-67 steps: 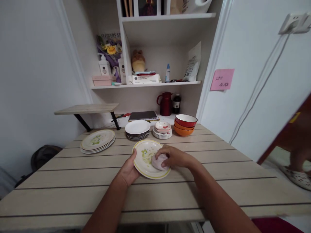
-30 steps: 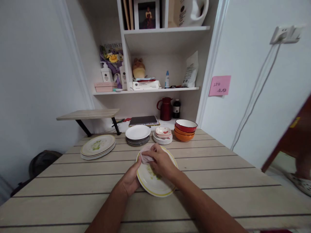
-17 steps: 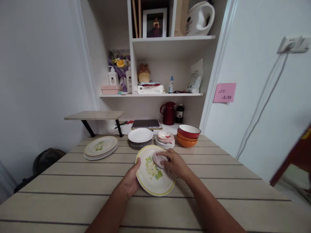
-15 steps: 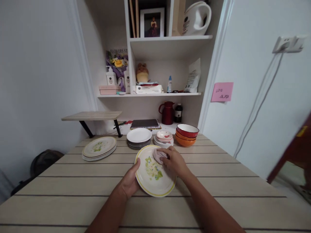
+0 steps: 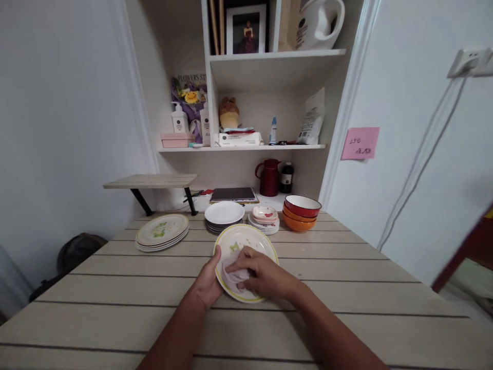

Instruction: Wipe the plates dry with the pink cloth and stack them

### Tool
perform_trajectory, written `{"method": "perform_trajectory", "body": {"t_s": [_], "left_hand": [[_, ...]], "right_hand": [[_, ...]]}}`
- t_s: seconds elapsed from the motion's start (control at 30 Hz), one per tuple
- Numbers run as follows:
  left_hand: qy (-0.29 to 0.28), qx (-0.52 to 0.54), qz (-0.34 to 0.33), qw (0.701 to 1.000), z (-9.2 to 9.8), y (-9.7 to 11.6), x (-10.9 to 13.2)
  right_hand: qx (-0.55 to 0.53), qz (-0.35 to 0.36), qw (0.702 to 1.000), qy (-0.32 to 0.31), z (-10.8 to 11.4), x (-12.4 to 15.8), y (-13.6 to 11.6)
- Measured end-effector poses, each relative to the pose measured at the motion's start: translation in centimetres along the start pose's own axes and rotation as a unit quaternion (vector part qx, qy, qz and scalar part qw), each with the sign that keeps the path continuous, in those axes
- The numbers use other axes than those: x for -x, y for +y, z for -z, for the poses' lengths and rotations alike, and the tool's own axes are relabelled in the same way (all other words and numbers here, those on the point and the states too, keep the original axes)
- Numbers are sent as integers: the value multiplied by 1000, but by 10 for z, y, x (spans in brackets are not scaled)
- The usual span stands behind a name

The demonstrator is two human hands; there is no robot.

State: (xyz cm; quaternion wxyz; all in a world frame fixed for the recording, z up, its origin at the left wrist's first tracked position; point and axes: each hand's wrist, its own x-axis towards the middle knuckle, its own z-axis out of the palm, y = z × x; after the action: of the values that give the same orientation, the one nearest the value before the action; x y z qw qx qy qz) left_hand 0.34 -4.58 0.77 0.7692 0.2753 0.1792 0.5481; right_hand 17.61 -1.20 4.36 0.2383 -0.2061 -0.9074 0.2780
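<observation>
A round plate [image 5: 248, 235] with a yellow rim and a green floral print is held tilted above the table. My left hand [image 5: 209, 281] grips its left edge, thumb over the rim and fingers hidden underneath. In my right hand [image 5: 260, 272] is a pale pinkish cloth [image 5: 231, 275], pressed onto the lower left part of the plate's face. Fingers and cloth cover much of the print. Beyond the plate stand a stack of plates with a white one on top [image 5: 224, 212] and small dishes [image 5: 265, 214] on stacked saucers.
At the left lies a stack of matching floral plates [image 5: 162, 229], near a small raised wooden shelf [image 5: 152, 181]. Red and orange bowls [image 5: 299, 221] are stacked at the back right. A red jug [image 5: 269, 177] and a dark bottle [image 5: 286, 178] stand behind on the slatted table's [image 5: 358, 293] far side.
My right hand has slid the cloth from the plate's upper right down to its lower left. My left hand keeps its hold on the edge. The view has shifted slightly.
</observation>
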Motion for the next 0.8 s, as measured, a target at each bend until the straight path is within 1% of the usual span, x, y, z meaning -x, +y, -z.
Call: {"method": "perform_trajectory", "body": {"t_s": [0.07,0.1,0.13,0.17,0.23,0.3,0.33,0.4,0.47,0.53,0.6,0.63,0.73,0.8], "left_hand": [[-9,13,-18,1000,3,5,0],[-14,17,-27,999,5,7,0],[-19,20,-36,999,8,9,0],[-24,22,-44,999,11,10,-1],[-30,25,-58,998,15,10,-2],[-32,23,-53,998,16,8,-2],[-33,19,-38,999,15,6,-2],[-36,-1,14,999,13,1,-1],[-40,-24,72,996,9,-3,0],[-39,-41,101,993,7,-7,0],[-30,-42,97,994,5,-9,0],[-22,-39,88,995,4,-9,0],[-1,-27,48,998,1,-8,-1],[9,-17,18,1000,0,-4,-1]], "right_hand": [[-23,-7,999,-41,9,5,6],[-25,-15,998,-46,14,7,10],[-21,-28,999,-38,19,9,15],[-11,-45,999,-18,23,11,20],[26,-98,994,48,31,14,31],[72,-155,978,121,33,15,39],[95,-175,968,153,32,14,41],[132,-196,950,204,28,10,43],[155,-203,936,241,21,4,40],[162,-204,928,266,13,-3,35],[151,-182,935,264,5,-9,26],[139,-158,946,248,2,-11,22],[102,-77,980,152,-6,-12,9],[84,-44,992,78,-7,-9,3]]}}
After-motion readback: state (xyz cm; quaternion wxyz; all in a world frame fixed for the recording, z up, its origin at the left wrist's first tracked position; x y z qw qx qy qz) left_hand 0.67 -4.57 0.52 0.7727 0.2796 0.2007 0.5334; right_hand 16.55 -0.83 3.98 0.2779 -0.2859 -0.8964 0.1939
